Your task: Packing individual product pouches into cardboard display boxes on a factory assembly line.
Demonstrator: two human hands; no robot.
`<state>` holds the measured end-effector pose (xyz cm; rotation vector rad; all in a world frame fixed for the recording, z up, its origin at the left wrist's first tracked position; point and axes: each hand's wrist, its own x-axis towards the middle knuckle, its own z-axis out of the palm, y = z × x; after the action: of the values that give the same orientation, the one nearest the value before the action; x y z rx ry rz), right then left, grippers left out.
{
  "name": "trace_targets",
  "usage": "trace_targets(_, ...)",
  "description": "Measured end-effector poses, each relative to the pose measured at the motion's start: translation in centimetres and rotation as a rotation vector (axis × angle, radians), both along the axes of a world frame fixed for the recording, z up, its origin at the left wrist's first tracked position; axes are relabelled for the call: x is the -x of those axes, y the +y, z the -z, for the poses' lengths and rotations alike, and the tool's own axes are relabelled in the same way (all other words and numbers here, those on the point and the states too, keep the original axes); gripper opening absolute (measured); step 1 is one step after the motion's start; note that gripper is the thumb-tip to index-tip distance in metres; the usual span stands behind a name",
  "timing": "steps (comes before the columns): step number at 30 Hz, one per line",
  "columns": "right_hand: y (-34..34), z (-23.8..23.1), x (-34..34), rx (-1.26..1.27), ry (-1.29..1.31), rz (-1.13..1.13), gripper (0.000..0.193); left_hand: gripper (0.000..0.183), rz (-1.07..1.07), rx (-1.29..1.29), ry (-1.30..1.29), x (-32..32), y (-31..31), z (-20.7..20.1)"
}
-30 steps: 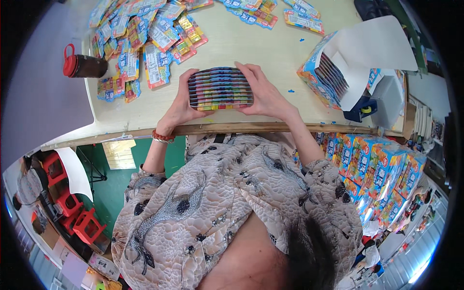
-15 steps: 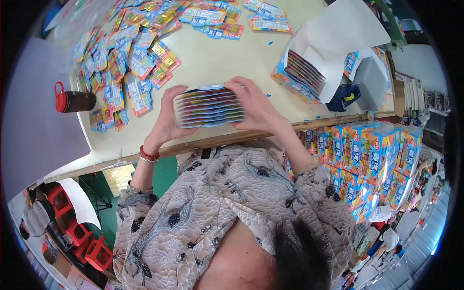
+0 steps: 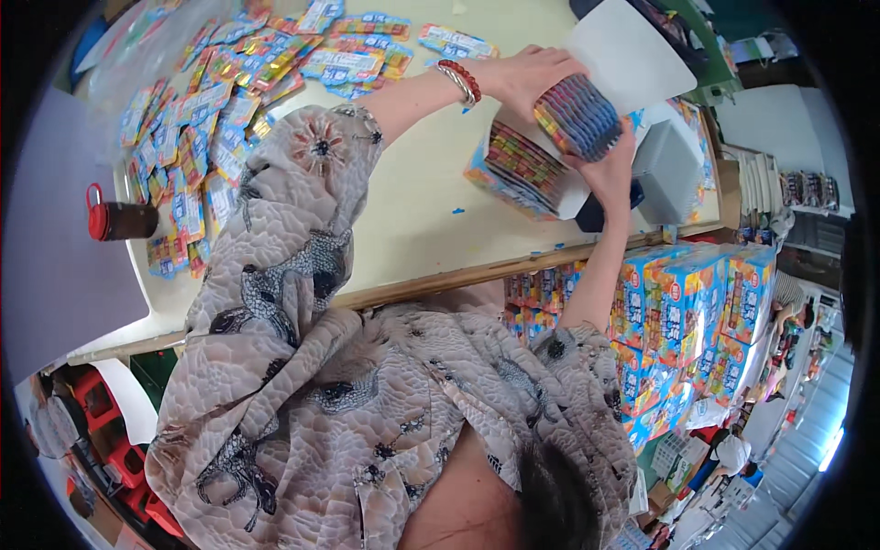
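Observation:
A stack of flat candy packs (image 3: 577,117) is held tilted between both hands, above the right part of an open display box (image 3: 481,174). My left hand (image 3: 533,78), arm stretched across the table, closes on the stack's upper left side. My right hand (image 3: 609,165) grips its lower right side. Inside the box, a row of similar packs (image 3: 524,163) stands on edge at the left. The box's white lid (image 3: 632,55) is raised behind the stack. What lies in the box directly under the stack is hidden.
Many loose candy packs (image 3: 197,119) spread over the left of the table (image 3: 403,202). A dark bottle with a red lid (image 3: 124,220) lies near them. Right of the box are a blue tape dispenser (image 3: 594,213) and a grey bin (image 3: 669,170). Wrapped boxes (image 3: 683,312) are piled beyond the table's edge.
Both hands have carried the stack from the table's front middle rightward and away, over the open box. The stack has turned and tilted. The view has shifted slightly.

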<state>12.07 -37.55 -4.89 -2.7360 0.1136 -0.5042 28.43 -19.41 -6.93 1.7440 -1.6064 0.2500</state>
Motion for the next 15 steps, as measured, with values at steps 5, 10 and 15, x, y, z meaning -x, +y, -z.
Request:
trace_targets(5, 0.2, 1.0, 0.7, 0.275, 0.218, 0.13, 0.107, 0.101, 0.009, -0.137, 0.114, -0.5, -0.8, 4.2)
trace_targets(10, 3.2, 0.7, -0.2, 0.355, 0.088, 0.105, 0.096, 0.103, -0.031, -0.252, 0.177, 0.7, -1.6, 4.3)
trace_targets(15, 2.5, 3.6, -1.7, 0.246, 0.212, 0.161, 0.082, 0.108, -0.122, -0.455, 0.075, 1.4, -2.4, 3.5)
